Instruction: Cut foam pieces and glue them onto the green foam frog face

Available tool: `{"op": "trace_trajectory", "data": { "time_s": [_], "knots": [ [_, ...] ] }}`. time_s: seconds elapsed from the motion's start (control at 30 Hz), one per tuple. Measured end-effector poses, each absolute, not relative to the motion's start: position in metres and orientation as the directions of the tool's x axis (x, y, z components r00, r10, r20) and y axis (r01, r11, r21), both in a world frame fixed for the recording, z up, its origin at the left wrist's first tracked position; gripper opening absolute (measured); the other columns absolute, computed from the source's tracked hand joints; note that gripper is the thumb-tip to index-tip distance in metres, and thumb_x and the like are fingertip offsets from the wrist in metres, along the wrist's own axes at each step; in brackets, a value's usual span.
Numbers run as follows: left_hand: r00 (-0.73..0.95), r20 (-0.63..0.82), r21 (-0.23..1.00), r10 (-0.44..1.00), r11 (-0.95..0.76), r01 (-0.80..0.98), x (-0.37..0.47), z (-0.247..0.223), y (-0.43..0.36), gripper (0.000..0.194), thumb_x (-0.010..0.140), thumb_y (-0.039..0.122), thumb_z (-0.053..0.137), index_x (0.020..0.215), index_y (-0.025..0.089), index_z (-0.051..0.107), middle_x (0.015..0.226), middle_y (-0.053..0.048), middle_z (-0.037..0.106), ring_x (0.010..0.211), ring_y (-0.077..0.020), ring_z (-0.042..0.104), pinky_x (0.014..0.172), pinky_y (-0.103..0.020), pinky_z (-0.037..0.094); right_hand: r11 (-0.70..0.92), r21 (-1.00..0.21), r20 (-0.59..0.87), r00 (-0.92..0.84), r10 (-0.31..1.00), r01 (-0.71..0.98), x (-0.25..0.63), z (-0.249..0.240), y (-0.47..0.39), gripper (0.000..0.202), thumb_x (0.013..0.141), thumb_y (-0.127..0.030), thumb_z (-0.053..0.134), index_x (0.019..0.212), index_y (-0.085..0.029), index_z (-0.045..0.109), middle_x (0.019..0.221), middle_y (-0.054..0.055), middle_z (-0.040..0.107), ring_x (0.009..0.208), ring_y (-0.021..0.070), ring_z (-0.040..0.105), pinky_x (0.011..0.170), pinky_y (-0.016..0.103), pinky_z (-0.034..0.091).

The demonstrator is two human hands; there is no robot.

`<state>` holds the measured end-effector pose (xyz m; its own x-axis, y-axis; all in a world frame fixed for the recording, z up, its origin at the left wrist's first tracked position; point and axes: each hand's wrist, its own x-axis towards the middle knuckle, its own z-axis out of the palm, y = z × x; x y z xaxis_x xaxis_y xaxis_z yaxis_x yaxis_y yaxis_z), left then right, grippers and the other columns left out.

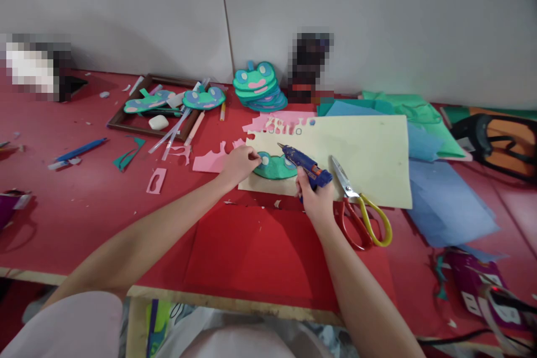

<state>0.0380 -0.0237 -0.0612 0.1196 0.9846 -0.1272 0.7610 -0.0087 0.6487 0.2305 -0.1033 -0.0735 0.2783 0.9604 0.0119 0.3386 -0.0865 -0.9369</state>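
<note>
My right hand (315, 196) is wrapped round the grip of a dark blue hot glue gun (308, 165), its nozzle pointing up and left above a green frog face cutout (274, 168). The cutout has pale eyes and lies on a cream sheet (369, 151). At the cutout's left eye, my left hand (240, 163) has its fingertips pinched together; whatever they hold is too small to make out. Just right of the glue gun lie scissors (350, 187) with one red and one yellow handle, blades parted. Pink felt scraps (212, 158) sit beside my left hand.
Finished frog faces (255, 81) are stacked at the back. A brown frame (151, 79) holds more pieces, glue sticks and a white eraser (158, 122). Blue felt sheets (448, 201) and green felt (419, 114) lie right. A purple box (478, 285) and cables are at the front right.
</note>
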Motion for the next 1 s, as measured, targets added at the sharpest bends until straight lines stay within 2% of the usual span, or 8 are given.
{"op": "trace_trajectory", "data": {
  "time_s": [0.4,0.6,0.83,0.9,1.0],
  "knots": [
    [0.107,-0.082,0.657,0.991,-0.027,0.753,0.042,-0.061,-0.030,0.009,0.078,0.022,0.059,0.070,0.018,0.057,0.077,-0.002,0.064,0.072,-0.0151,0.057,0.067,-0.028,0.043,-0.085,-0.933,0.013,0.267,0.963,0.349,0.230,-0.074,-0.103,0.043,0.080,-0.059,0.055,0.067,-0.017,0.053,0.054,-0.002,0.050,0.047,0.0104,0.045,0.046,0.024,0.040],
    [0.094,-0.039,0.620,0.995,-0.049,0.783,0.046,-0.058,-0.037,0.010,0.080,0.023,0.056,0.071,0.018,0.054,0.078,-0.002,0.061,0.070,-0.0144,0.055,0.066,-0.028,0.043,-0.094,-0.931,0.004,0.266,0.964,0.352,0.230,-0.074,-0.104,0.044,0.080,-0.058,0.056,0.065,-0.018,0.052,0.054,-0.002,0.050,0.046,0.0103,0.045,0.047,0.024,0.041],
    [0.078,0.018,0.611,0.997,-0.073,0.788,0.042,-0.066,-0.039,0.006,0.083,0.024,0.055,0.083,0.019,0.053,0.087,-0.003,0.060,0.076,-0.0151,0.057,0.071,-0.029,0.047,-0.087,-0.937,0.004,0.259,0.966,0.337,0.230,-0.074,-0.103,0.044,0.080,-0.058,0.056,0.064,-0.018,0.051,0.053,-0.002,0.050,0.045,0.0097,0.044,0.046,0.023,0.040],
    [0.116,0.054,0.584,0.992,-0.125,0.802,0.041,-0.067,-0.044,0.009,0.087,0.023,0.049,0.092,0.018,0.055,0.094,-0.006,0.061,0.083,-0.0167,0.059,0.075,-0.031,0.049,-0.089,-0.939,0.003,0.267,0.964,0.332,0.230,-0.074,-0.103,0.044,0.080,-0.059,0.056,0.064,-0.018,0.051,0.054,-0.002,0.051,0.045,0.0096,0.044,0.046,0.023,0.040],
    [0.302,0.148,0.434,0.942,-0.337,0.836,0.040,-0.067,-0.058,0.027,0.093,0.021,0.037,0.113,0.016,0.053,0.118,-0.011,0.059,0.109,-0.0230,0.056,0.093,-0.039,0.045,-0.106,-0.942,-0.017,0.271,0.962,0.318,0.230,-0.075,-0.103,0.044,0.080,-0.058,0.056,0.063,-0.018,0.051,0.053,-0.002,0.051,0.045,0.0099,0.045,0.046,0.024,0.040]
  ]
}}
